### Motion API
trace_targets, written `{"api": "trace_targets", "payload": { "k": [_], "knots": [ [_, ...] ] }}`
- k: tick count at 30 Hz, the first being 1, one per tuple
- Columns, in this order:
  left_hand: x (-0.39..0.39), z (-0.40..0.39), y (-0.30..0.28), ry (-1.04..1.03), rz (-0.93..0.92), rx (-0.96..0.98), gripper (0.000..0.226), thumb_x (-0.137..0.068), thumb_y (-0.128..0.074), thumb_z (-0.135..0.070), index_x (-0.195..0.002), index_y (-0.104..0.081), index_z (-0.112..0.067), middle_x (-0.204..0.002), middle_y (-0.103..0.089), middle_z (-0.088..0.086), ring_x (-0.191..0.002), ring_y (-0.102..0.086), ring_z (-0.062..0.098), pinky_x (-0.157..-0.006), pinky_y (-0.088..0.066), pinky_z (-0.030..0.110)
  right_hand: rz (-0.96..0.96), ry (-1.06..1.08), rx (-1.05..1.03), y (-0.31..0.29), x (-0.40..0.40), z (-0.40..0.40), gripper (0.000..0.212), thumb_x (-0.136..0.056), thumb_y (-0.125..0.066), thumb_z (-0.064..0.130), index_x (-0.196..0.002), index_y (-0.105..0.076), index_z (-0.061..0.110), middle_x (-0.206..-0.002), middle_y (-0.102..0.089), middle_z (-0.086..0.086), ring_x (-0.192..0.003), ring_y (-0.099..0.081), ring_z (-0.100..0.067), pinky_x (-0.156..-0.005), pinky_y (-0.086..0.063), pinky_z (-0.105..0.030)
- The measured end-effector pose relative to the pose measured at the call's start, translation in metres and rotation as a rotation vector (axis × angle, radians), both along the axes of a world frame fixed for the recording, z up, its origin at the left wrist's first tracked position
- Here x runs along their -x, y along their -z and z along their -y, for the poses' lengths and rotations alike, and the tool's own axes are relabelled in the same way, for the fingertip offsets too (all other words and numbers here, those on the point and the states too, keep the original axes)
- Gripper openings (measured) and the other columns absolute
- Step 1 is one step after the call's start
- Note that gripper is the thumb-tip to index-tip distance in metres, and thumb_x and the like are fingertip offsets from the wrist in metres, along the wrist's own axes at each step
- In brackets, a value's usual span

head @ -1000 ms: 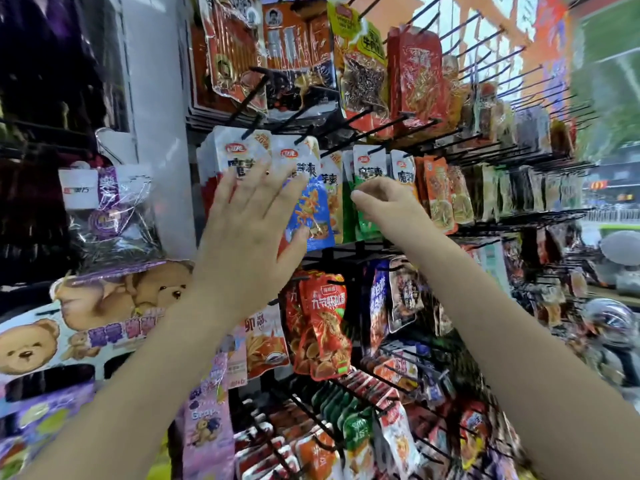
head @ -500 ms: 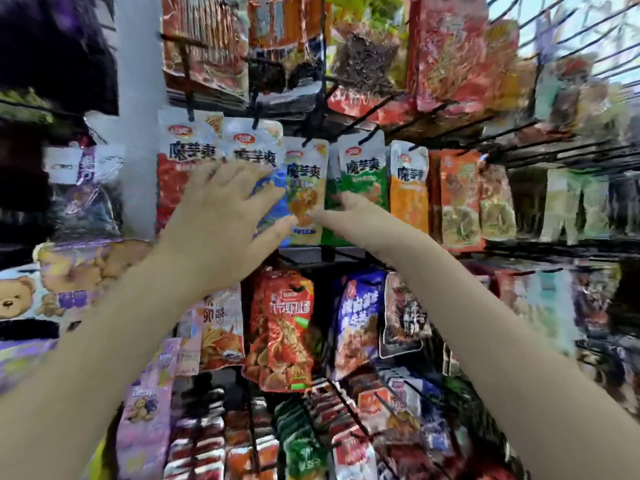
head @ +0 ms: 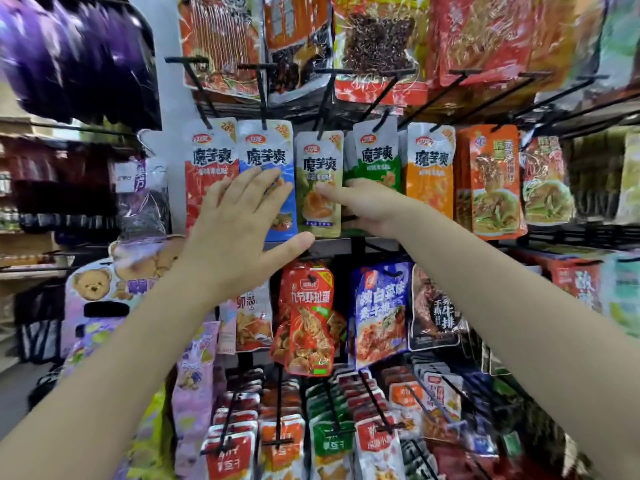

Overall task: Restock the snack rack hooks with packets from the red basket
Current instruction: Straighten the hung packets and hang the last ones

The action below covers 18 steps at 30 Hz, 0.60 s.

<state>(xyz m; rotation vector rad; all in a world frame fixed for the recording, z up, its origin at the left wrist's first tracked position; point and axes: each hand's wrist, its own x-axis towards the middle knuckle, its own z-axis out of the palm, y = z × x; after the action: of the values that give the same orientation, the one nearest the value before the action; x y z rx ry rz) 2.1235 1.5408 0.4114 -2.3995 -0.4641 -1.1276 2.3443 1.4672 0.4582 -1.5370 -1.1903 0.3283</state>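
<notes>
The olive-green foil snack packet [head: 319, 183] hangs from a black wire hook [head: 323, 102], between both sets of fingers. The right hand [head: 367, 206] pinches its right edge, thumb in front. The left hand [head: 239, 230], fingers spread straight, rests against the blue foil packet [head: 273, 150] just beside it.

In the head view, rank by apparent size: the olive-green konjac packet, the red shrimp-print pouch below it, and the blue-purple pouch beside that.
1. Blue-purple pouch and red shrimp-print pouch: look about alike, so unranked.
2. Olive-green konjac packet: narrower, smallest. It hangs higher and further back, which may exaggerate this.
</notes>
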Motion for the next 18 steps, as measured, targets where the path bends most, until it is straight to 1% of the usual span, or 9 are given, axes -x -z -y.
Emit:
{"api": "trace_targets", "payload": {
  "k": [2, 4, 6, 8, 11, 14, 15, 17, 18],
  "knots": [
    [0.0, 0.0, 0.0, 0.011, 0.004, 0.007, 0.101, -0.087, -0.006, -0.083, -0.155, -0.039, -0.017, -0.165, -0.029, 0.004, -0.152, -0.017, 0.022, -0.12, -0.012, 0.049, -0.001, -0.026, 0.026, -0.001, 0.0, -0.002, 0.144, -0.033, -0.081, 0.083, -0.151, -0.037, 0.012, -0.15, -0.049, -0.002, -0.134, -0.05, -0.022, -0.112, -0.042, -0.048],
    [0.0, 0.0, 0.001, 0.016, -0.001, 0.019, 0.1, -0.086, -0.008, -0.084, -0.156, -0.037, -0.018, -0.165, -0.027, 0.003, -0.153, -0.015, 0.021, -0.12, -0.01, 0.047, -0.006, -0.041, 0.014, -0.001, 0.0, -0.005, 0.139, -0.038, -0.08, 0.081, -0.15, -0.039, 0.01, -0.145, -0.055, -0.004, -0.129, -0.055, -0.021, -0.111, -0.043, -0.047],
    [-0.001, 0.0, 0.0, 0.011, -0.008, 0.022, 0.098, -0.086, -0.01, -0.083, -0.157, -0.035, -0.02, -0.166, -0.024, 0.001, -0.153, -0.013, 0.02, -0.121, -0.008, 0.045, 0.003, -0.027, -0.02, 0.0, 0.0, -0.005, 0.13, -0.044, -0.079, 0.077, -0.147, -0.041, 0.009, -0.138, -0.061, -0.003, -0.121, -0.061, -0.02, -0.107, -0.047, -0.046],
    [-0.001, 0.0, -0.001, 0.001, -0.016, 0.015, 0.098, -0.085, -0.009, -0.083, -0.157, -0.033, -0.022, -0.167, -0.023, 0.0, -0.154, -0.012, 0.019, -0.121, -0.008, 0.045, 0.045, -0.015, -0.05, -0.001, 0.004, -0.005, 0.121, -0.047, -0.079, 0.08, -0.142, -0.048, 0.013, -0.132, -0.065, -0.001, -0.117, -0.064, -0.019, -0.104, -0.049, -0.046],
    [-0.001, 0.0, -0.002, -0.004, -0.012, 0.012, 0.102, -0.083, -0.002, -0.085, -0.157, -0.033, -0.022, -0.167, -0.023, 0.0, -0.153, -0.011, 0.019, -0.12, -0.007, 0.044, 0.077, -0.017, -0.089, -0.002, 0.006, -0.006, 0.095, -0.061, -0.08, 0.07, -0.135, -0.053, 0.017, -0.126, -0.067, 0.001, -0.114, -0.065, -0.018, -0.105, -0.049, -0.046],
    [-0.001, -0.001, 0.0, -0.003, 0.0, 0.002, 0.105, -0.083, 0.002, -0.086, -0.157, -0.034, -0.021, -0.166, -0.025, 0.001, -0.153, -0.012, 0.02, -0.12, -0.006, 0.043, 0.049, -0.015, -0.101, -0.003, 0.004, -0.01, 0.104, -0.054, -0.084, 0.071, -0.136, -0.051, 0.017, -0.127, -0.067, 0.0, -0.116, -0.065, -0.019, -0.107, -0.048, -0.046],
    [-0.001, 0.0, 0.001, -0.002, 0.005, 0.002, 0.105, -0.083, 0.002, -0.086, -0.157, -0.035, -0.02, -0.166, -0.025, 0.001, -0.153, -0.013, 0.021, -0.12, -0.007, 0.044, 0.023, -0.036, -0.106, -0.004, 0.003, -0.013, 0.095, -0.062, -0.085, 0.064, -0.136, -0.051, 0.015, -0.127, -0.068, -0.002, -0.116, -0.065, -0.02, -0.107, -0.047, -0.047],
    [-0.001, -0.001, 0.002, 0.001, 0.011, 0.009, 0.104, -0.084, 0.001, -0.086, -0.157, -0.035, -0.02, -0.166, -0.025, 0.002, -0.154, -0.013, 0.021, -0.121, -0.01, 0.046, -0.052, -0.083, -0.098, -0.004, 0.003, -0.014, 0.063, -0.083, -0.079, 0.04, -0.133, -0.053, 0.012, -0.126, -0.069, -0.006, -0.116, -0.065, -0.023, -0.108, -0.047, -0.048],
    [-0.001, -0.002, 0.002, 0.007, 0.012, 0.015, 0.104, -0.084, 0.0, -0.085, -0.157, -0.035, -0.02, -0.166, -0.025, 0.001, -0.154, -0.013, 0.02, -0.121, -0.011, 0.047, -0.086, -0.104, -0.088, -0.005, 0.003, -0.014, 0.056, -0.086, -0.077, 0.032, -0.132, -0.054, 0.01, -0.126, -0.069, -0.008, -0.116, -0.066, -0.024, -0.107, -0.047, -0.049]
  ]
}}
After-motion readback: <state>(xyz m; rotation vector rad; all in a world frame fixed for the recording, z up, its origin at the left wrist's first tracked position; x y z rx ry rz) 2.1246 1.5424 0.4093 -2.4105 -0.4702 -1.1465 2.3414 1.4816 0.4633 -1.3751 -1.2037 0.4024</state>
